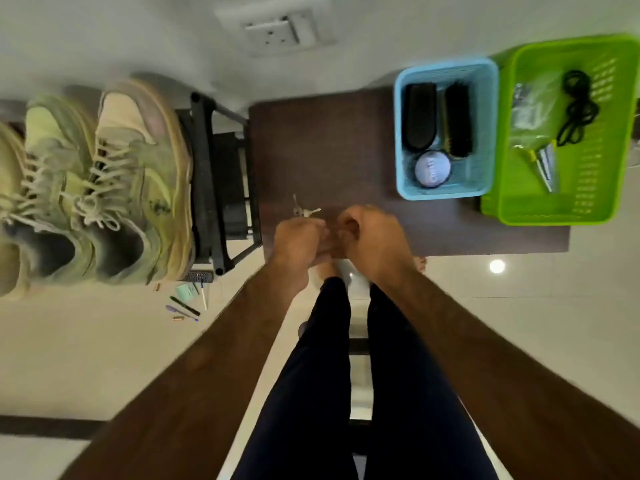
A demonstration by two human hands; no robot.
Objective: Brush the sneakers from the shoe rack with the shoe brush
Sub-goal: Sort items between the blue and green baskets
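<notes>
Blue lattice basket [446, 65] on brown table [329, 150]: bristled shoe brush [458, 119], black oblong pad [419, 116], round tin [433, 169]. Laced sneakers [131, 181] on black rack [207, 181]. Fingers curled on left hand [299, 237] and right hand [372, 237]; grip unclear.

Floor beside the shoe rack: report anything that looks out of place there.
Loose clutter lies on the floor at the foot of the shoe rack: pens, a dark remote, a mint-green card and two small copper-coloured cylinders. They are scattered at odd angles rather than stored in anything.
</notes>
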